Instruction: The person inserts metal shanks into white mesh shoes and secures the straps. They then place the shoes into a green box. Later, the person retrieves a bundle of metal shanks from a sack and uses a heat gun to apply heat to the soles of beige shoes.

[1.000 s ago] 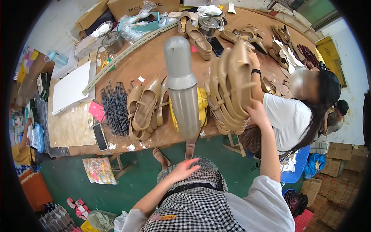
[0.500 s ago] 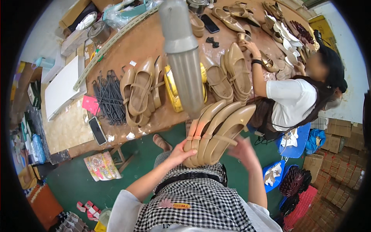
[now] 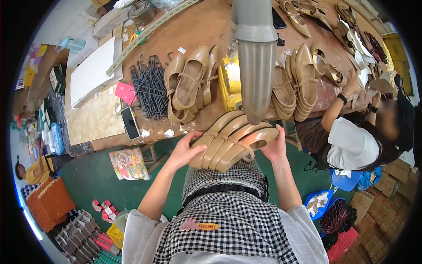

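Several tan strap shoes (image 3: 226, 143), stacked side by side, are held in the air in front of my apron, just off the table's near edge. My left hand (image 3: 188, 151) grips the bundle's left side, thumb on the outer shoe. At the opposite end my right hand (image 3: 274, 146) presses against the shoes, its fingers partly hidden behind them. A grey machine nozzle (image 3: 256, 79) hangs right above, and orange light falls on the inside of the right-hand shoes. Part of the yellow machine (image 3: 231, 81) shows behind the nozzle.
More tan shoes (image 3: 191, 83) stand left of the nozzle, others (image 3: 303, 79) right of it. Black hooked rods (image 3: 151, 88), a pink card (image 3: 125, 92) and a phone (image 3: 130, 123) lie on the table (image 3: 184, 37). A co-worker (image 3: 351, 136) works at the right. A stool (image 3: 129, 163) stands below.
My right hand, apart from the shoes before, has come onto their right end. The bundle has turned more sideways and moved closer under the nozzle. The co-worker's hand has left a tan shoe.
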The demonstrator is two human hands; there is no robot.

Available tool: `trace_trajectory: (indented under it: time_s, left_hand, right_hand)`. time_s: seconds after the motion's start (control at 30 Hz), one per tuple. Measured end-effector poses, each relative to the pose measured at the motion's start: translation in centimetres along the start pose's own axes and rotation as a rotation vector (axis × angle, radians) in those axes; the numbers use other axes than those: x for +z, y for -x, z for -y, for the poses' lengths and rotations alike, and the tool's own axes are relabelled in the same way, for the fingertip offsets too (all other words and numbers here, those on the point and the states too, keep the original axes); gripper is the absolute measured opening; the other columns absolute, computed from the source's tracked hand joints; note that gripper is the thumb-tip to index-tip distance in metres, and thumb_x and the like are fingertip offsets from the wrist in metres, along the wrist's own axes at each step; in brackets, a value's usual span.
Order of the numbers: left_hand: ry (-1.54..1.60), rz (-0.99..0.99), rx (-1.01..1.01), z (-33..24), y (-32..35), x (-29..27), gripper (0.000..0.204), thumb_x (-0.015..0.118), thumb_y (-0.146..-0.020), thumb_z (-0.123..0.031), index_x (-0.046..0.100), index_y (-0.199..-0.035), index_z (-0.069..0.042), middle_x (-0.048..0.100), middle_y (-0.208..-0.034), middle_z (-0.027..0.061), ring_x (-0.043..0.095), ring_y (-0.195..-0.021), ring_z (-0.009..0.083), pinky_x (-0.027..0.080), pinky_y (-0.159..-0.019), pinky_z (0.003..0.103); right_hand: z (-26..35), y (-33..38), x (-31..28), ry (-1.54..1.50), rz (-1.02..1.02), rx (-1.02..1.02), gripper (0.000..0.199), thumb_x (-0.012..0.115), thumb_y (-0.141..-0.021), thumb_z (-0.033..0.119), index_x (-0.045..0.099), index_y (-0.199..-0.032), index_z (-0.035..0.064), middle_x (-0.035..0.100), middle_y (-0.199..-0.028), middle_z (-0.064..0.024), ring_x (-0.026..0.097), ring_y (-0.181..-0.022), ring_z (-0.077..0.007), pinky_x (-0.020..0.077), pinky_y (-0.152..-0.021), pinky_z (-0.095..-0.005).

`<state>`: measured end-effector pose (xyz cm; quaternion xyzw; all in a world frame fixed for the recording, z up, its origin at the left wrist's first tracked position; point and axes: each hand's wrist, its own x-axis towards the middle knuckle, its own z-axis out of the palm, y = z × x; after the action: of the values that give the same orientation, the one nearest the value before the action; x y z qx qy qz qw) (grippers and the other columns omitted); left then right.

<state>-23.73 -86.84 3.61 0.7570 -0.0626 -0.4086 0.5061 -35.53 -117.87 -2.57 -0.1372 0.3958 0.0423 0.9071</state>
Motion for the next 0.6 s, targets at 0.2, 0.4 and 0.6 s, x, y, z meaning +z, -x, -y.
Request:
trace_trajectory:
  time_s: [0.2, 0.4, 0.6]
  left_hand:
    - [0.415, -0.062, -0.062, -1.3, -0.3, -0.4, 0.051, 0.062, -0.08, -0.019, 0.055, -0.127, -0.003, 0.06, -0.119, 0.0101, 0.056, -0.109, 0.0182, 0.041, -0.098, 0.031]
    - [0.394, -0.073, 0.002, -1.6, -1.5, 0.2, 0.048, 0.067, -0.078, -0.021, 0.055, -0.121, -0.003, 0.059, -0.114, 0.0068, 0.053, -0.107, 0.0154, 0.04, -0.096, 0.029]
    - [0.429, -0.008, 0.038, -2.6, -2.0, 1.4, 0.048, 0.071, -0.077, -0.018, 0.055, -0.12, -0.004, 0.059, -0.117, 0.0057, 0.053, -0.109, 0.0145, 0.04, -0.098, 0.03]
  right_hand:
    - [1.2, -0.5, 1.9, -0.044, -0.073, -0.017, 0.059, 0.041, -0.092, 0.047, 0.05, -0.127, -0.0002, 0.057, -0.126, -0.015, 0.054, -0.116, -0.0294, 0.0424, -0.099, -0.0456]
    - [3.1, 0.1, 2.5, -0.046, -0.08, -0.073, 0.056, 0.041, -0.093, 0.047, 0.052, -0.125, 0.0017, 0.059, -0.123, -0.0129, 0.057, -0.113, -0.0279, 0.0452, -0.096, -0.0438]
    - [3.8, 1.2, 0.7, -0.111, -0.069, -0.147, 0.054, 0.041, -0.093, 0.047, 0.054, -0.122, 0.0038, 0.061, -0.121, -0.0108, 0.058, -0.111, -0.0265, 0.0465, -0.094, -0.0422]
